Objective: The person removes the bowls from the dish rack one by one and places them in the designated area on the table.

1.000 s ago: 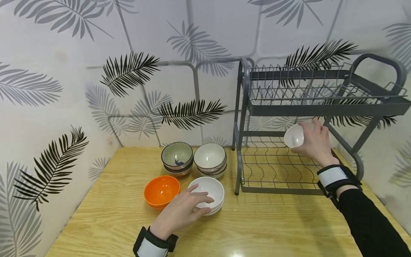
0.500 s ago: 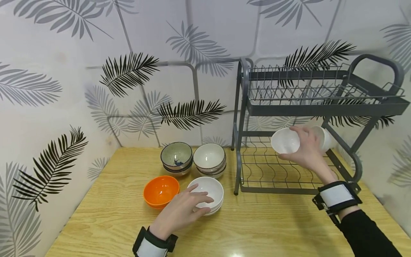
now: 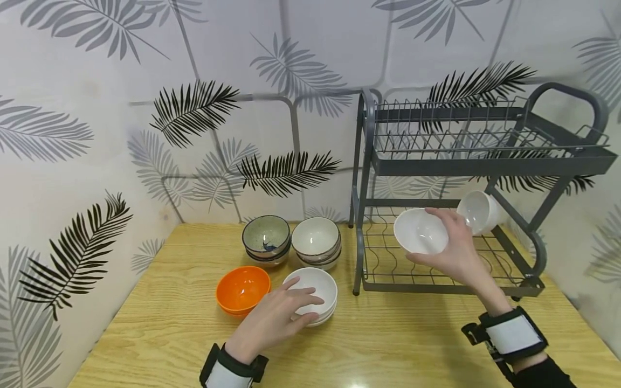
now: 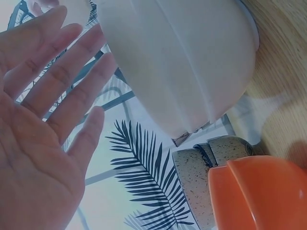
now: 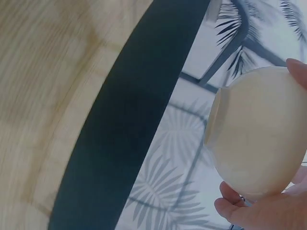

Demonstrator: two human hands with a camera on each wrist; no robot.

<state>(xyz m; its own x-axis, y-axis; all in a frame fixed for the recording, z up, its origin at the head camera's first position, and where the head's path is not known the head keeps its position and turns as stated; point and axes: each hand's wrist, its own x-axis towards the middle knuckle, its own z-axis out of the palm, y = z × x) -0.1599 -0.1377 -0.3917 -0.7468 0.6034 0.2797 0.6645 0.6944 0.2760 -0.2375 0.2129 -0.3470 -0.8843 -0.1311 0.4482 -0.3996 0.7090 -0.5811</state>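
My right hand grips a small white bowl by its rim and base, tilted with its hollow toward me, at the front of the dish rack's lower tier. In the right wrist view the outside of that bowl shows between thumb and fingers. Another white bowl leans on its side at the tier's right end. Over a stack of white bowls hovers my left hand, fingers spread and holding nothing. In the left wrist view the fingers lie beside the stack's outer wall; contact cannot be told.
Orange bowls sit left of the white stack. Behind stand greenish bowls and cream dark-rimmed bowls, both stacked. A grey two-tier dish rack occupies the right of the wooden table, against a leaf-patterned wall.
My right hand has drawn left and lower with the white bowl, turning its hollow further toward me. The bowl leaning in the rack has come into view. My left hand stays put.
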